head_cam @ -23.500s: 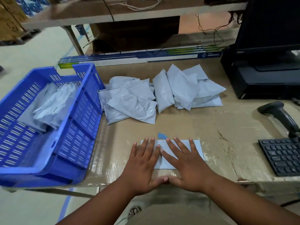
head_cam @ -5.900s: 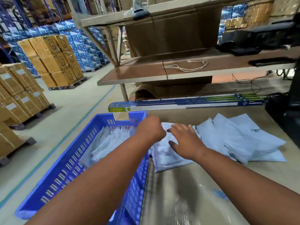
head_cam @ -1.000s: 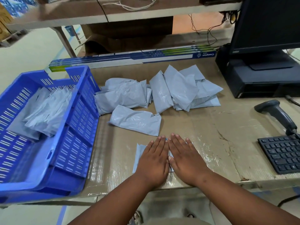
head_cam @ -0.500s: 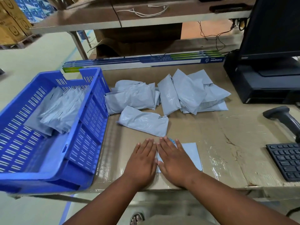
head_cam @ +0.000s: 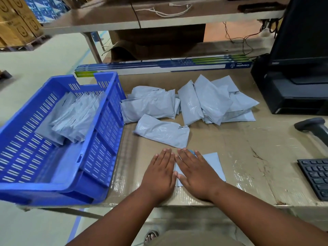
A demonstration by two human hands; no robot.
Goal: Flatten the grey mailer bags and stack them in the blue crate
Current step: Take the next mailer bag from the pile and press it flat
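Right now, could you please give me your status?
Both hands, left and right, pressing flat grey plastic mailer bag. Blue slotted plastic crate part-filled. Nothing obstructing.

Pale floor (head_cam: 46, 55) is filling the left of the frame, a blue line running across it. Brown cartons (head_cam: 16, 22) are sitting on pallets at upper left. A long brown shelf (head_cam: 110, 18) is spanning the top, a white cable (head_cam: 170, 11) lying on it.

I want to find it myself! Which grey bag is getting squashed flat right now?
Start at the blue crate, then look right along the table's near edge. The bag lies under both flat hands, left hand and right hand. It alone is smooth and flat; the other bags behind look puffy.
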